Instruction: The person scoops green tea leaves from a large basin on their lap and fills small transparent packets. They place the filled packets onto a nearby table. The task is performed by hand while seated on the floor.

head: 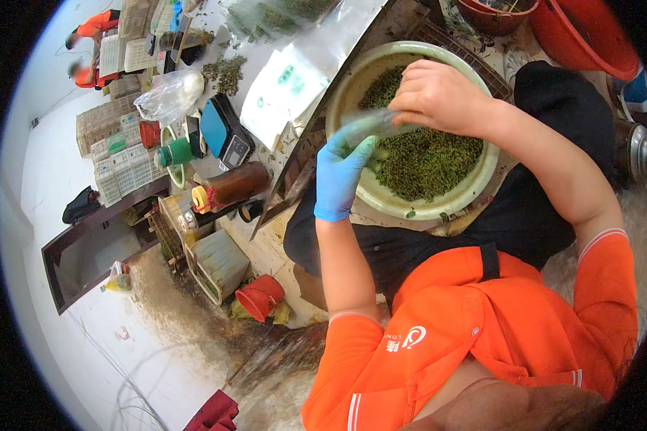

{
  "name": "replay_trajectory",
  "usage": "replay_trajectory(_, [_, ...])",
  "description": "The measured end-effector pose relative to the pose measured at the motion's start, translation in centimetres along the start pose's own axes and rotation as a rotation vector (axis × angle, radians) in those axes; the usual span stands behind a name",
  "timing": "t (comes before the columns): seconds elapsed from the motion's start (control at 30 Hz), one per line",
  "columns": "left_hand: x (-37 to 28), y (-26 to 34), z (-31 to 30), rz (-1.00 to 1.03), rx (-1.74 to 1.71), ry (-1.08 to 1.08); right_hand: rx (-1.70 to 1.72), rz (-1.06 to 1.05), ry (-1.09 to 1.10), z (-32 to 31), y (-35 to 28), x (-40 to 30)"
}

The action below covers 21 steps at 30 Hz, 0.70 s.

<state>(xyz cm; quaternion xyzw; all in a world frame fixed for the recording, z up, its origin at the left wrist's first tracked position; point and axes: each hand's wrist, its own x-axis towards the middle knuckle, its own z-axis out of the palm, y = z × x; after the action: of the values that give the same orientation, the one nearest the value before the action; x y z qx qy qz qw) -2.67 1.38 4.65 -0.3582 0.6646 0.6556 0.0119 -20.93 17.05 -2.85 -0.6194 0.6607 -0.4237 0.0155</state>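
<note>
My left hand (344, 161), in a blue glove, is over the left rim of a round pale basin (477, 188). Clear plastic film, probably a thin bag (377, 123), covers its fingers and stretches across to my right hand. My bare right hand (428, 99) pinches the film's other end above the basin. Below both hands lies a heap of small green berries (426, 161), like fresh green peppercorns. My hands hide part of the heap. The basin stands between my legs.
Left of the basin is a table edge (312, 129) with white plastic bags (283, 91), a digital scale (224, 132) and a brown bottle (237, 186). Red tubs (582, 40) stand at upper right, a steel flask (639, 151) at right. Two people in orange are far left.
</note>
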Motion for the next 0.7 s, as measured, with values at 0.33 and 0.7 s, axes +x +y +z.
replay_trajectory(0.33, [2.1,-0.4,3.5,0.87,1.042,0.124,-0.373,0.121,-0.198,1.2,0.8,-0.8])
replay_trajectory(0.7, [2.3,-14.6,12.8,0.663,1.471,-0.276,-0.429,0.228,-0.001,-0.6,1.8,0.2])
